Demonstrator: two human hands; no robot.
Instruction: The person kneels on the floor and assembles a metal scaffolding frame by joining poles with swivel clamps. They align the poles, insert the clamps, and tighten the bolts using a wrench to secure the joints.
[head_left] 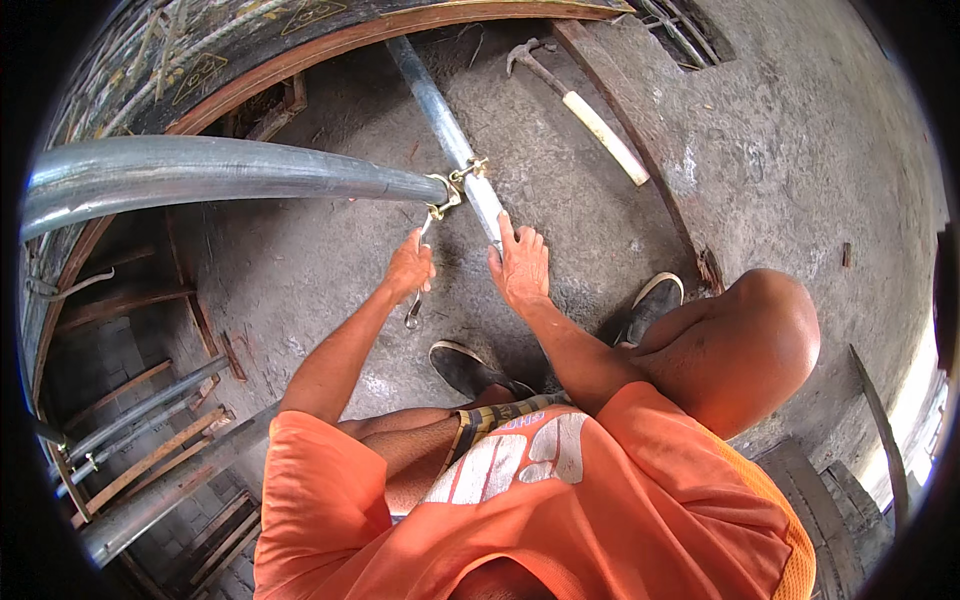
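Observation:
My left hand [408, 268] is closed around a metal wrench [415, 303], whose upper end reaches the brass-coloured scaffold coupler [437, 212]. That coupler sits round the lower end of a thick galvanized pipe [270, 170] coming in from the left. A second, thinner steel pipe [430, 98] runs from the far side toward me, crossing close to the thick one at the coupler. My right hand [522, 265] grips the near end of this thinner pipe, with thumb and forefinger on either side of it. The wrench's jaw on the nut is too small to make out.
A claw hammer [605, 136] with a pale handle lies beside a long wooden strip [640, 130] at the far right. Left stand a curved timber-edged panel [400, 25] and stacked pipes and battens [150, 460]. My shoes [655, 305] rest on the concrete floor.

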